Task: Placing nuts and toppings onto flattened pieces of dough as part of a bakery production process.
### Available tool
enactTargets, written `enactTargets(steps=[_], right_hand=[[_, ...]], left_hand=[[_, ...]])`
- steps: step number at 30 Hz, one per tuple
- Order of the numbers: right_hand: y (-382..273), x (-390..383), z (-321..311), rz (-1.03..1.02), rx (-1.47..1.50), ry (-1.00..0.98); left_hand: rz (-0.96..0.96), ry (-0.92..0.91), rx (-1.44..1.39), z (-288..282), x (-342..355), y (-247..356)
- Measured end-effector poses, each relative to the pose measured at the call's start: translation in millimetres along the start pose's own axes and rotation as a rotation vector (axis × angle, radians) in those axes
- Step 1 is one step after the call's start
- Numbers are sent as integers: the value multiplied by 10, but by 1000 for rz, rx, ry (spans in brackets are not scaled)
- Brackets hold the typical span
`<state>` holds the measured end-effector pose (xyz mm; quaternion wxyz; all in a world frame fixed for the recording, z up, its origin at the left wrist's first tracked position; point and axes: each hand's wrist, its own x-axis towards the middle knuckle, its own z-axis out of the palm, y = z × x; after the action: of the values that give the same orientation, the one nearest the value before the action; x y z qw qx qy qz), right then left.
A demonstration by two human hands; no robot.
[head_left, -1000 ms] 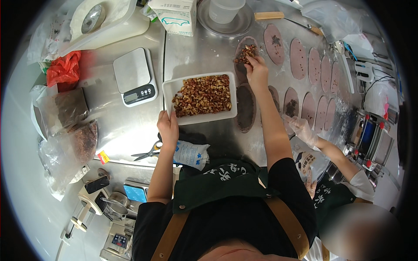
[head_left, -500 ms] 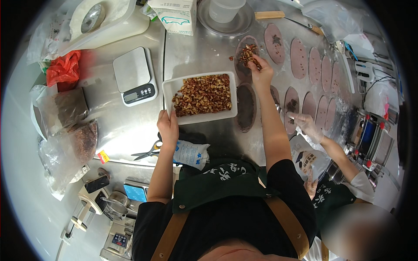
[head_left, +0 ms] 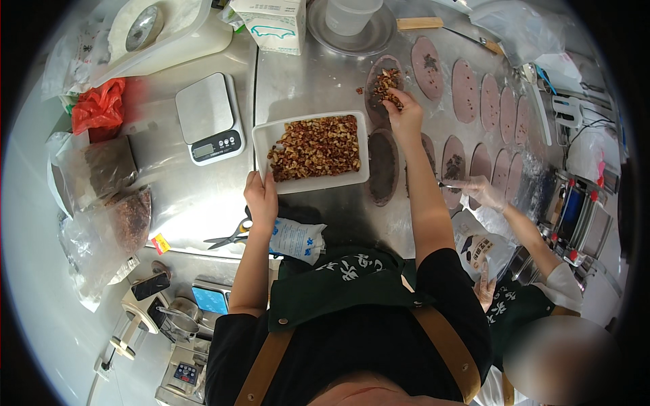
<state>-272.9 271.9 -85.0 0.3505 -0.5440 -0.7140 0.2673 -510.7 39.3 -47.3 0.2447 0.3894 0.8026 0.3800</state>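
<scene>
My left hand [head_left: 260,200] grips the near left corner of a white tray [head_left: 365,145] with its thumb and fingers. Chopped nuts [head_left: 315,150] fill the tray in a loose layer. Over to the right, my right hand [head_left: 404,116] has its fingers drawn together at a heap of nuts [head_left: 386,82]. That heap lies on a pinkish oval dough sheet [head_left: 374,120] coated in a dark filling. Nearer me is a second dark-coated dough oval [head_left: 383,169]; my right forearm partly covers another beside it.
A co-worker's gloved hand [head_left: 479,191] holds a utensil beside a dough oval [head_left: 452,152]; the other hand holds a bag [head_left: 485,252]. More plain ovals [head_left: 464,91] lie farther right. Scissors [head_left: 230,235], a kitchen scale [head_left: 208,116] and a carton [head_left: 272,27] surround the tray.
My right hand has shifted slightly left and nearer me, by the nut heap. The co-worker's gloved hand has moved a little right, and its utensil now shows. My left hand and the tray stay put.
</scene>
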Motion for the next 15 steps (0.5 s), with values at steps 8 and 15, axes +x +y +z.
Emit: enactTargets(steps=[8,15], right_hand=[[65,49,-25,6,0,26],[49,91,-50,10,11,21]], left_hand=[[101,95,233,-107,81,186],[428,2,41,269,813,978]])
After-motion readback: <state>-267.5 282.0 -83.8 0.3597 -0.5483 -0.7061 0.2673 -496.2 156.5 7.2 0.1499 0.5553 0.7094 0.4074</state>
